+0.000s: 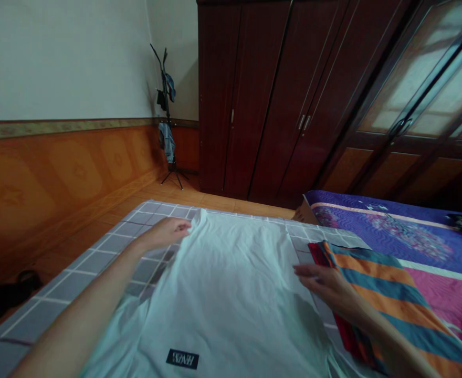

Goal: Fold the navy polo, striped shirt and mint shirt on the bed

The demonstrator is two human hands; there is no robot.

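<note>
White cotton T-shirt (223, 294) lies at 3 o'clock from the left hand (164, 233), 9 o'clock from the right hand (321, 286); both open, seemingly touching its edges, neither clamped.

A black coat rack (167, 107) stands beside a dark wooden wardrobe (262, 100).

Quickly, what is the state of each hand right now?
Left hand: curled at the edge of the white T-shirt; grip cannot be told.
Right hand: open, holding nothing.
</note>
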